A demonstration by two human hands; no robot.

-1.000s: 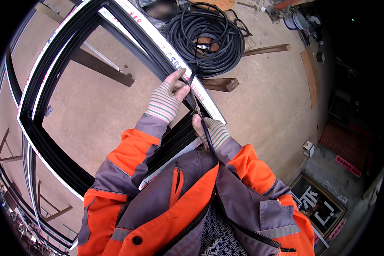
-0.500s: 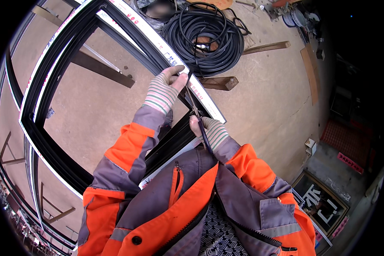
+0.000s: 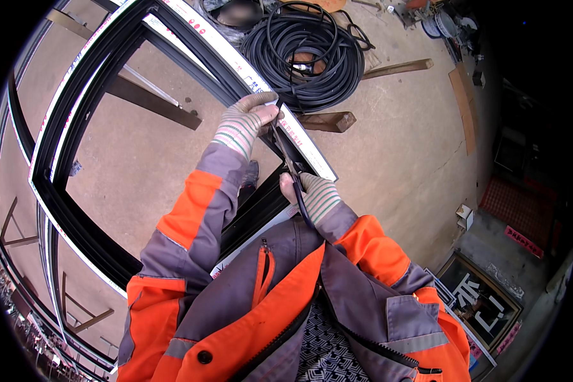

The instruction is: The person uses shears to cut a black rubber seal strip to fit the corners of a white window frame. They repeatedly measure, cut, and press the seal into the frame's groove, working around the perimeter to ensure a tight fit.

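Note:
My right hand (image 3: 318, 196), in a striped glove with bare thumb tip, is closed on dark-handled scissors (image 3: 301, 198). Their blades point up and away toward my left hand (image 3: 243, 122). That hand, gloved alike, has thumb and fingers pinched on the end of a thin black strip (image 3: 279, 102), partly hidden by the fingers. Close by the fingertips lie the scissor tips; whether they touch the strip I cannot tell. Both hands are over the right corner of a black window frame (image 3: 200, 60) whose outer face carries white printed film.
Beyond the frame lies a big coil of black rubber strip (image 3: 251, 54). Wooden bars (image 3: 328, 122) rest beneath the frame and beside the coil. More frames stand at the left. At the right are a dark sign panel (image 3: 477, 302) and a red crate (image 3: 519, 207).
My left hand has shifted slightly left and nearer to me, its forearm more upright. The scissors in my right hand have moved slightly left, with the tips closer to the left fingers.

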